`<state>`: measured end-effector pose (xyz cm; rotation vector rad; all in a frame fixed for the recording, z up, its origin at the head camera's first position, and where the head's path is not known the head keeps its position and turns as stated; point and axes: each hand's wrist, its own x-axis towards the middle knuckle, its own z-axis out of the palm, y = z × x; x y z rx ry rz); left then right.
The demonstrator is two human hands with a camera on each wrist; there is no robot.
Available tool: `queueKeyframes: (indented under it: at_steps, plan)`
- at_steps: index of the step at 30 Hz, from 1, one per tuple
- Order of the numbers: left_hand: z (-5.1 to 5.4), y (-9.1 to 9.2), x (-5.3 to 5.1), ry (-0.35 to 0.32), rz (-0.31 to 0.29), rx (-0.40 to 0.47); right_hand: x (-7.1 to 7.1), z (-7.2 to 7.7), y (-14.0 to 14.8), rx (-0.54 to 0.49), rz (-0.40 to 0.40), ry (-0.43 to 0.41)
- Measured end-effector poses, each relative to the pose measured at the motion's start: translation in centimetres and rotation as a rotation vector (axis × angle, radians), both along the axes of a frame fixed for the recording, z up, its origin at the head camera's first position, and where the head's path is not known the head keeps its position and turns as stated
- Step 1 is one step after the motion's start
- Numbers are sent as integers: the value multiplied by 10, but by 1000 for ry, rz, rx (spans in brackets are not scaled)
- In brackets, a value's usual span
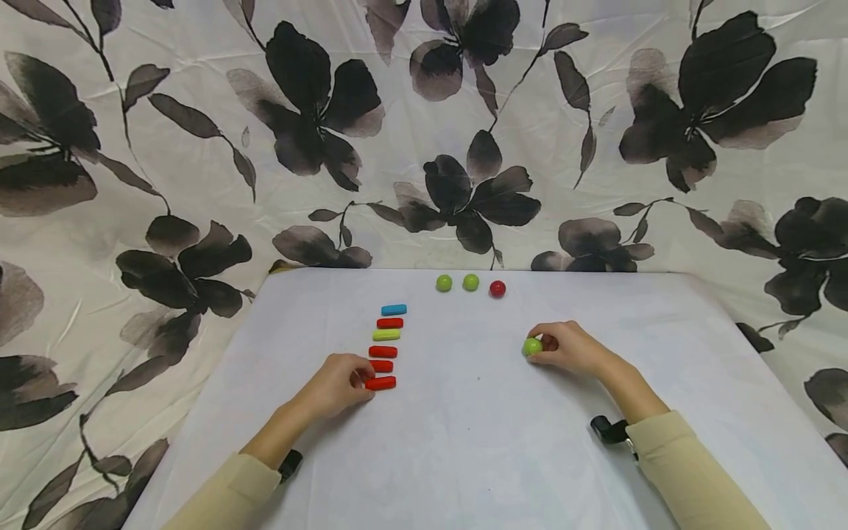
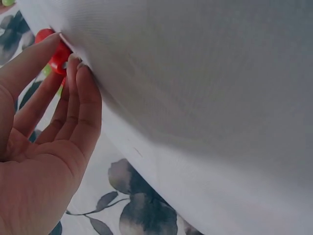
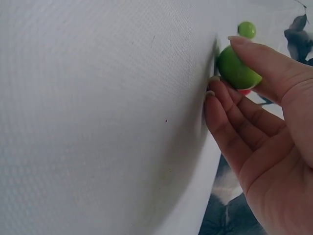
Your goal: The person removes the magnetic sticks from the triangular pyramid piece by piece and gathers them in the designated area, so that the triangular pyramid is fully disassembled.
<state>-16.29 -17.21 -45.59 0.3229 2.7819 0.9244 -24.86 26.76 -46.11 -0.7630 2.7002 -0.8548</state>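
Observation:
In the head view my left hand (image 1: 340, 386) pinches the nearest red stick (image 1: 380, 383) at its left end. The left wrist view shows thumb and fingers on this red stick (image 2: 59, 56), rounded with a small pale spot at its end. To the right, my right hand (image 1: 571, 349) holds a green ball (image 1: 532, 347) by thumb and fingertips at the white surface. In the right wrist view the green ball (image 3: 238, 68) sits under the thumb, its far side hidden. Beyond the left hand, several more sticks lie in a column, among them a yellow-green stick (image 1: 386, 335) and a blue stick (image 1: 394, 310).
Near the back edge of the white table (image 1: 464, 456) lie two green balls, one of them the left green ball (image 1: 444, 283), and a red ball (image 1: 497, 288). A floral cloth (image 1: 424, 132) hangs behind the table. Each wrist wears a black camera.

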Motion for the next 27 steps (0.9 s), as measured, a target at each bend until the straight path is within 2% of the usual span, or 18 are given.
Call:
queueKeyframes:
  at_steps: [7,12,16,20,27]
  plan:
    - [0,-1,-2,-12,15,6,-1,-2,1,-32,-46,6]
    - [1,-1,-5,-2,15,7,-8,0,2,-69,-124,27]
    - [1,-1,-6,7,-6,17,-24,-1,3,-108,-213,7]
    - [0,-1,-7,11,-13,19,-46,-1,-1,-128,-303,-25]
    - [0,-3,-6,-7,-29,22,-82,-2,-16,-127,-390,-19]
